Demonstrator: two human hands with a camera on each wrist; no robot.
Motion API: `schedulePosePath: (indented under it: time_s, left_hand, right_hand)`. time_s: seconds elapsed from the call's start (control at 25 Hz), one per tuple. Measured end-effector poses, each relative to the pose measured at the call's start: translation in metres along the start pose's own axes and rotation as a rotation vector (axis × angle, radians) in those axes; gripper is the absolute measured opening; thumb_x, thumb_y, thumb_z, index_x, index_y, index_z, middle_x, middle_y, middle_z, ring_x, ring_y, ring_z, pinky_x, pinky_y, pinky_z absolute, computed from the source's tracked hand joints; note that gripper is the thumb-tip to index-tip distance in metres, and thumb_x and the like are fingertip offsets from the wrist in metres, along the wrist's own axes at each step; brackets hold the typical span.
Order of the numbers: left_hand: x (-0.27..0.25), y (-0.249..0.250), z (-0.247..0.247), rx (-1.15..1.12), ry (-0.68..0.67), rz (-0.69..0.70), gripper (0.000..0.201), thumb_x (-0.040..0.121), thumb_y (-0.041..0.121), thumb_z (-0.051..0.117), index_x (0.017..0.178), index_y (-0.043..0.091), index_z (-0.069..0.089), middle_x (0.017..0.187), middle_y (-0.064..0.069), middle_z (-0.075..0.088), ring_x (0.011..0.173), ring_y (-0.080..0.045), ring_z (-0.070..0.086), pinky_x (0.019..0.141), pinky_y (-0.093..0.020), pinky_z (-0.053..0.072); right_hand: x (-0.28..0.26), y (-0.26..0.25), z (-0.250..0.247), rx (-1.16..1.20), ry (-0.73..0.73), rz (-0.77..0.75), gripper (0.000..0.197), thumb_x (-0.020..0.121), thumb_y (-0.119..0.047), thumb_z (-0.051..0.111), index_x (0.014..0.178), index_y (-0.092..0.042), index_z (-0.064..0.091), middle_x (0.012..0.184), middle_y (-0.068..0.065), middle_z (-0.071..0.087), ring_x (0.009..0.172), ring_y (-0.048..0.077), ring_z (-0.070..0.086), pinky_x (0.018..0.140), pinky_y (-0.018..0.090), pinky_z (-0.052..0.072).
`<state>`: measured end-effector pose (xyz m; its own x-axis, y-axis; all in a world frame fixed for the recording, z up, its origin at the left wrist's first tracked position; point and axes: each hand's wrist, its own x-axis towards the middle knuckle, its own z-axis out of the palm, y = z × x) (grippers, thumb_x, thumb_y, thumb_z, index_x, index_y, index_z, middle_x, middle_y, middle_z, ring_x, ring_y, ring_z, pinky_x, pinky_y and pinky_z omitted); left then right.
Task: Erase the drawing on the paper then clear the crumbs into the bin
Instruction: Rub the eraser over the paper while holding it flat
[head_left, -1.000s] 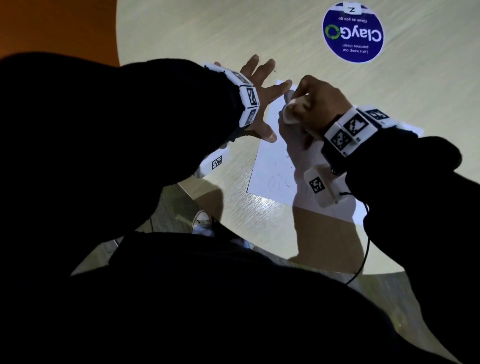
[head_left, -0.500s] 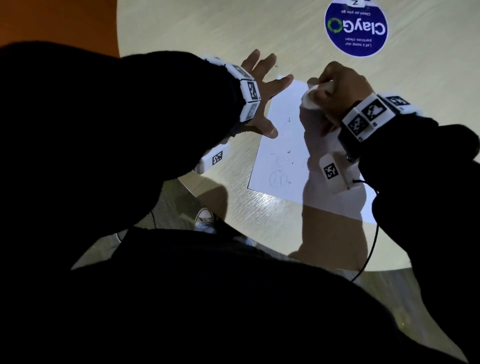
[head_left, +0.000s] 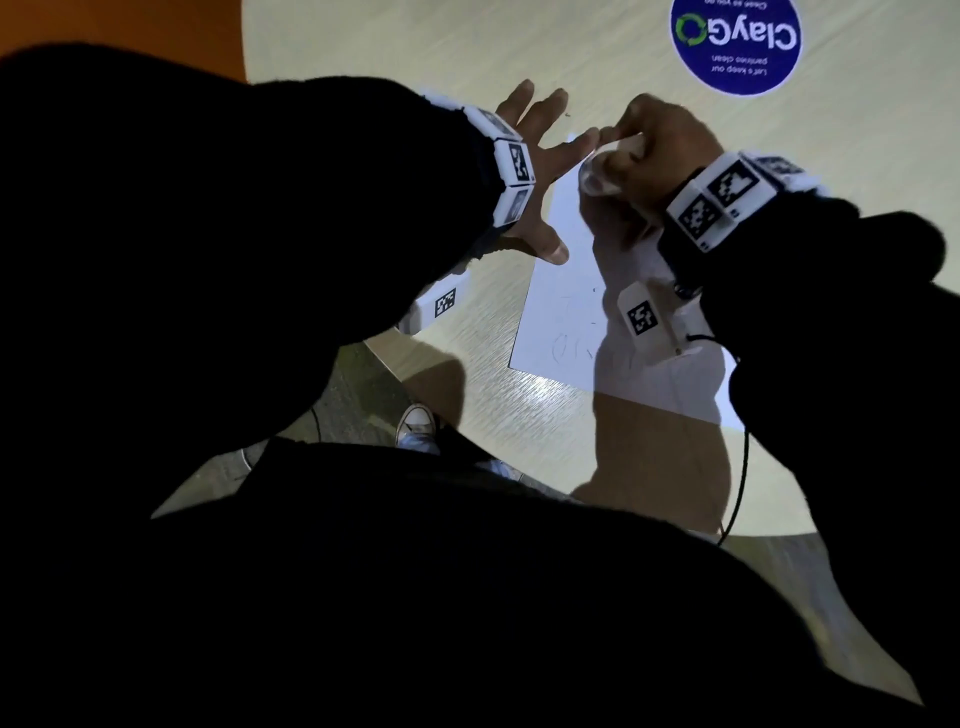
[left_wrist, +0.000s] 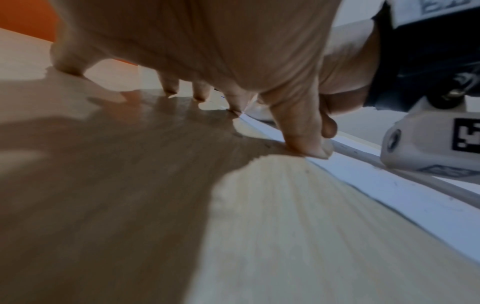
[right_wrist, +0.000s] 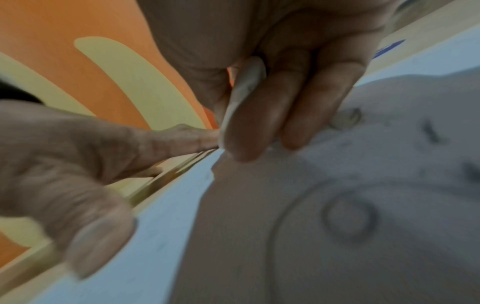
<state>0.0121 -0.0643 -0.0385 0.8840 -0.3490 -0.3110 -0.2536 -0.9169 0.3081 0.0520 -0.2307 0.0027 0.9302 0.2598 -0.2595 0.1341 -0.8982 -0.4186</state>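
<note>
We are standing over a round pale wooden table (head_left: 467, 47), looking down at a white sheet of paper (head_left: 558, 306) lying flat near its front edge. Our left hand (head_left: 535, 171) is spreading its fingers wide, with the thumb and forefinger pressing down on the sheet's left edge and holding nothing. Our right hand (head_left: 654, 150) is pinching a white eraser (head_left: 602, 169) between thumb and fingers, touching it to the paper's far left corner. A faint pencil drawing (head_left: 574, 345) is showing lower on the sheet. A blue round sticker (head_left: 735, 44) is sitting farther back.
</note>
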Motion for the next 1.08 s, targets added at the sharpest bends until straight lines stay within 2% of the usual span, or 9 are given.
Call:
schedulePosePath:
  time_s: [0.12,0.24,0.4,0.52,0.64,0.8,0.92,0.96,1.08]
  left_hand:
    - [0.004,-0.004,0.001,-0.011,-0.004,0.022,0.149,0.021,0.105,0.003,0.152,0.035,0.0,0.161,-0.009,-0.008,0.145,-0.037,-0.013,0.107,-0.067,-0.002]
    - [0.003,-0.004,0.002,-0.028,0.001,0.032,0.148,0.023,0.105,0.005,0.153,0.034,0.001,0.161,-0.009,-0.008,0.145,-0.037,-0.013,0.106,-0.066,-0.003]
    - [0.005,-0.006,0.007,-0.033,0.039,0.059,0.146,0.026,0.106,0.005,0.153,0.033,0.005,0.161,-0.011,-0.003,0.145,-0.04,-0.01,0.108,-0.063,-0.003]
    - [0.007,-0.008,0.007,-0.027,0.023,0.043,0.145,0.026,0.106,0.006,0.152,0.036,0.003,0.161,-0.009,-0.005,0.145,-0.038,-0.012,0.108,-0.064,-0.003]
    - [0.006,-0.008,0.006,-0.015,0.016,0.051,0.143,0.028,0.107,0.008,0.152,0.036,0.003,0.161,-0.01,-0.005,0.145,-0.039,-0.012,0.109,-0.064,-0.002]
    - [0.006,-0.004,0.001,0.017,-0.02,0.026,0.141,0.031,0.101,0.02,0.153,0.034,0.001,0.161,-0.01,-0.008,0.145,-0.039,-0.013,0.109,-0.065,-0.002]
    - [0.005,-0.005,0.002,0.019,-0.023,0.03,0.147,0.024,0.106,0.01,0.152,0.036,-0.002,0.161,-0.009,-0.008,0.145,-0.038,-0.013,0.109,-0.064,-0.002]
    - [0.005,-0.006,0.003,0.015,-0.024,0.028,0.146,0.024,0.106,0.007,0.152,0.036,-0.002,0.161,-0.008,-0.008,0.145,-0.038,-0.013,0.109,-0.064,-0.002]
    - [0.005,-0.003,0.0,0.014,-0.03,0.009,0.148,0.022,0.107,0.005,0.152,0.036,-0.002,0.161,-0.008,-0.007,0.145,-0.038,-0.013,0.11,-0.065,0.0]
  right_hand:
    - [0.004,0.003,-0.007,-0.039,0.044,0.013,0.028,0.087,-0.023,0.055,0.111,-0.01,0.055,0.115,0.005,0.06,0.105,0.025,0.054,0.074,0.023,0.031]
    - [0.002,0.002,-0.004,-0.027,-0.006,-0.017,0.029,0.082,-0.023,0.059,0.107,-0.009,0.056,0.098,0.003,0.056,0.09,0.022,0.051,0.071,0.025,0.032]
    - [0.006,0.007,-0.008,-0.02,0.057,0.033,0.025,0.086,-0.026,0.055,0.108,-0.013,0.056,0.11,0.005,0.062,0.103,0.025,0.056,0.074,0.026,0.035]
    - [0.004,0.004,-0.007,-0.025,-0.031,-0.03,0.026,0.082,-0.021,0.058,0.105,-0.009,0.057,0.095,0.002,0.056,0.09,0.021,0.052,0.071,0.025,0.033]
    - [0.005,0.002,-0.008,-0.043,0.042,-0.006,0.024,0.084,-0.024,0.054,0.105,-0.013,0.056,0.107,0.006,0.062,0.1,0.026,0.056,0.073,0.027,0.033]
    - [0.003,0.003,-0.011,-0.074,-0.066,-0.06,0.019,0.083,-0.021,0.054,0.1,-0.013,0.055,0.095,0.004,0.056,0.087,0.022,0.051,0.071,0.027,0.032]
    - [0.005,0.006,-0.014,-0.089,0.008,-0.023,0.024,0.085,-0.027,0.053,0.106,-0.015,0.055,0.109,0.008,0.06,0.099,0.027,0.056,0.074,0.029,0.034]
    - [0.003,0.007,-0.013,-0.101,0.0,-0.032,0.025,0.085,-0.026,0.053,0.106,-0.015,0.055,0.109,0.007,0.06,0.101,0.026,0.056,0.075,0.029,0.035]
    - [-0.007,0.01,-0.01,-0.112,-0.095,-0.089,0.025,0.081,-0.023,0.057,0.105,-0.013,0.057,0.098,0.005,0.056,0.091,0.024,0.053,0.073,0.029,0.036]
